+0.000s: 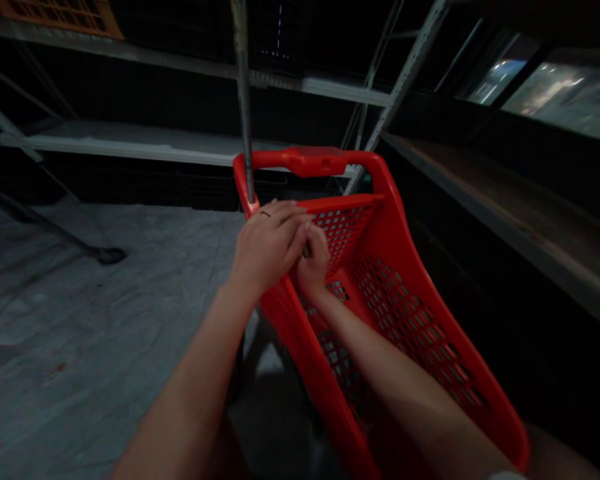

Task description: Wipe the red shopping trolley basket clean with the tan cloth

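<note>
A red plastic shopping cart (300,333) with a latticed basket stands in front of me, its handle at the far end. A metal pole (245,113) rises from the cart's left far corner. Just below the pole, my left hand (267,237) lies palm down over the cart's left rim, fingers bent over it. My right hand (314,263) is inside that rim, closed, its fingers curled against my left fingertips and thumb. Something small and dark shows between the right fingers, too dim to name. The rim under both hands is hidden.
Metal shelving (145,150) spans the background, with an orange crate (60,15) at top left. On the right runs a long ledge (505,207) below windows (560,87). A round-footed metal leg (111,255) rests on the grey floor (105,347) at left.
</note>
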A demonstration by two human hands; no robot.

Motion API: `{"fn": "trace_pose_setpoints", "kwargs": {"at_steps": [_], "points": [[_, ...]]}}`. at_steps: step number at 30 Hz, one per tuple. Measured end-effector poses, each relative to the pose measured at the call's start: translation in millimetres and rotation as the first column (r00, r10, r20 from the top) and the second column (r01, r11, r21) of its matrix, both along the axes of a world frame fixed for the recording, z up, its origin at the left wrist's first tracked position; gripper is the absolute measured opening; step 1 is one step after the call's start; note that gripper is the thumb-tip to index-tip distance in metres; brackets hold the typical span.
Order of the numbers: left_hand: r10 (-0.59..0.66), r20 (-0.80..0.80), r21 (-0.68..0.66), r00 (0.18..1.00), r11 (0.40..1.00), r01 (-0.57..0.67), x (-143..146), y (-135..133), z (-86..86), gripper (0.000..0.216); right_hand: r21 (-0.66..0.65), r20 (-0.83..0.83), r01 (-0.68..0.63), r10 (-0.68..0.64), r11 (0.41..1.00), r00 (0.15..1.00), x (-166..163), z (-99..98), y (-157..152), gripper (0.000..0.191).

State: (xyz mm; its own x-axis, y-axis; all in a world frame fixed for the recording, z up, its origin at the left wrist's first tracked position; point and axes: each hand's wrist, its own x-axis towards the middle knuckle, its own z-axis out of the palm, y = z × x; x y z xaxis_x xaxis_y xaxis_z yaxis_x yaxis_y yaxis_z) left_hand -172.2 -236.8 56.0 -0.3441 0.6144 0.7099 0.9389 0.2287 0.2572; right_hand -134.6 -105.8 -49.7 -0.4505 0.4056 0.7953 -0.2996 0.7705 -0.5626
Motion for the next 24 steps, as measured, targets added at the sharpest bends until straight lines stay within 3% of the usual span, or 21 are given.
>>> {"fn": "trace_pose_setpoints", "kwargs": {"at_steps": [2,4,9,12,14,16,18,20,22,24], "points": [[0.101,0.004,-0.077,0.995,0.992,-0.100,-14,4,8.6,0.041,-0.043,-0.118,0.013,-0.018,0.999,0.993,-4,10.1,-5,0.019],[0.209,0.003,-0.160,0.978,0.965,-0.206,-18,6,12.7,0.050,-0.091,-0.129,-0.012,0.000,0.996,0.992,-9,6.8,-16,0.024],[0.300,-0.003,-0.260,0.954,0.921,-0.290,-17,-2,13.2,0.047,-0.087,0.087,-0.242,0.249,0.966,0.965,-20,-46.6,-47,0.031],[0.319,-0.001,-0.249,0.948,0.918,-0.309,-21,-13,12.8,0.046,0.016,0.189,-0.403,0.393,0.915,0.900,-16,-75.3,-45,0.029],[0.324,-0.001,-0.240,0.946,0.918,-0.315,-25,-22,12.3,0.047,0.099,0.249,-0.492,0.458,0.865,0.854,-10,-82.2,-38,0.030],[0.330,0.000,-0.234,0.944,0.918,-0.321,-29,-30,11.4,0.048,0.147,0.290,-0.544,0.490,0.826,0.822,-6,-75.6,-33,0.030],[0.341,0.004,-0.232,0.940,0.915,-0.330,-31,-37,10.9,0.048,0.134,0.271,-0.528,0.481,0.839,0.833,-6,-54.9,-33,0.030],[0.354,0.005,-0.235,0.935,0.909,-0.343,-32,-41,11.4,0.048,0.061,0.151,-0.406,0.393,0.912,0.907,-13,-25.2,-36,0.031],[0.368,0.005,-0.241,0.930,0.903,-0.356,-31,-42,12.7,0.048,-0.061,-0.011,-0.216,0.216,0.974,0.976,-24,0.8,-40,0.033],[0.378,0.011,-0.250,0.926,0.897,-0.364,-31,-42,14.3,0.048,-0.149,-0.093,-0.085,0.072,0.985,0.993,-34,8.5,-45,0.034]]}}
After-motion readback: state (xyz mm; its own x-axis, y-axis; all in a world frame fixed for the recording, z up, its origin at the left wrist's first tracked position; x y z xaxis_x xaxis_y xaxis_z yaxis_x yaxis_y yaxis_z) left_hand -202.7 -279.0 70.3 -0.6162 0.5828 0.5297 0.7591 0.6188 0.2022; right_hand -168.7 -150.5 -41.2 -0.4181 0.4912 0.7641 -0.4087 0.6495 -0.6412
